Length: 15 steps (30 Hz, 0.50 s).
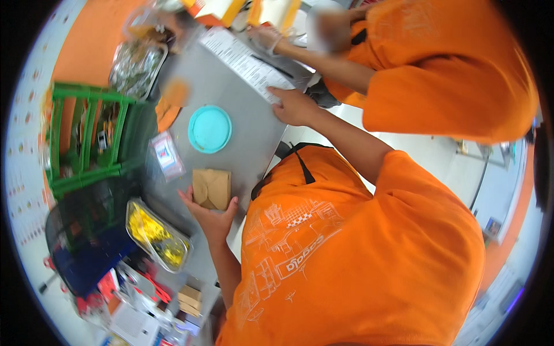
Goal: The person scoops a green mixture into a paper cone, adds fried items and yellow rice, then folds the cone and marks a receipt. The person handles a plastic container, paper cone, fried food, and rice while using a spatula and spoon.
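My left hand cups a small folded kraft-paper box from below, thumb on its right side and fingers on its left. The box's flaps are closed. My right hand lies at the near end of a long printed paper slip, index finger stretched onto it and thumb apart. Between the hands, a round turquoise plastic lid or shallow dish rests on the steel table. Left of it lie a clear plastic packet with a printed label and an orange cloth-like piece.
A co-worker's gloved hand is at yellow-and-orange cartons near the top. A dark pen lies by the slip. Green crate, tray with yellow contents and foil-like tray line the left side.
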### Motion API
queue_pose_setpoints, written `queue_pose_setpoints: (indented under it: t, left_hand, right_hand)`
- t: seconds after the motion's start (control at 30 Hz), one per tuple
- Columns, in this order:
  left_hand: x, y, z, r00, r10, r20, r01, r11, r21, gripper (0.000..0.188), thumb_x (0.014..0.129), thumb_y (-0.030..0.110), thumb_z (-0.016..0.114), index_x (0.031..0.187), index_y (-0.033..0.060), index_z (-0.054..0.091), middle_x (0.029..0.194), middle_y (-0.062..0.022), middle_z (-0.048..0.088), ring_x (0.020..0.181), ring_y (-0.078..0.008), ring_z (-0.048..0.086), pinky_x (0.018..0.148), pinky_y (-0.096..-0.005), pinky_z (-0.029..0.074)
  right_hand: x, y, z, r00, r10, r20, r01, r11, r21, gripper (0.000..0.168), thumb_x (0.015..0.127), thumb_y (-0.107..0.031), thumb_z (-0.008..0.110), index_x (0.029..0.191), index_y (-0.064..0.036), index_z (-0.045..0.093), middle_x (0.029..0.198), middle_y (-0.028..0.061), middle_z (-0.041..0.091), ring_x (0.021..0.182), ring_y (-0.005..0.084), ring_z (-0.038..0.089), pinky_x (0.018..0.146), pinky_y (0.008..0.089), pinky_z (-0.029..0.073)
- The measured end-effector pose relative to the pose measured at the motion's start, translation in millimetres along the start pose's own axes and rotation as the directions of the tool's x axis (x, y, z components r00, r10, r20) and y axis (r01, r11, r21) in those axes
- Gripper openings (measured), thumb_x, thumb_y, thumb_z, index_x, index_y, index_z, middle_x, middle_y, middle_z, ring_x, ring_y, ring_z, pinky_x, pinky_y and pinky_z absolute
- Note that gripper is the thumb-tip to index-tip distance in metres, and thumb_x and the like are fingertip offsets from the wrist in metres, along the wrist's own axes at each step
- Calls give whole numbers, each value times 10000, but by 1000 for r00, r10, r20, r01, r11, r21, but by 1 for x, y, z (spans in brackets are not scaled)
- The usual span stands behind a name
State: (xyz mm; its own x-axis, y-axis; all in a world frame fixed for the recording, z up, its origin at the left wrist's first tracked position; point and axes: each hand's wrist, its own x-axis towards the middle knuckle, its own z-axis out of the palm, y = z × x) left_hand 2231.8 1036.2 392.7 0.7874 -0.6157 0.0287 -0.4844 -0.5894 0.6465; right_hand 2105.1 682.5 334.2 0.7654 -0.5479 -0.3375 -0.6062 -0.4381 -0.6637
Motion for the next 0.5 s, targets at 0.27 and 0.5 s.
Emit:
queue_pose_setpoints:
  t: [0.27, 0.5]
  left_hand:
    - [5, 5, -3, 993, -33, 114, 29, 999, 42, 1296, 655, 175, 909, 1587, -30, 33, 1441, -206, 404, 1348, -374, 424, 1158, -464, 321]
    - [18, 18, -2, 978, -116, 176, 90, 985, 147, 1257, 697, 191, 886, 1593, -24, 31, 1432, -203, 395, 1339, -364, 436, 1113, -457, 405]
  right_hand:
    - [-42, -1, 9, 919, -393, -23, 379, 869, 318, 492, 938, -230, 617, 1403, -76, 564, 805, 130, 660, 736, 261, 636, 710, 372, 510]
    - [-104, 56, 20, 977, -212, 37, 173, 877, 448, 474, 919, -285, 642, 1321, -35, 621, 874, 132, 700, 797, 250, 662, 748, 380, 517]
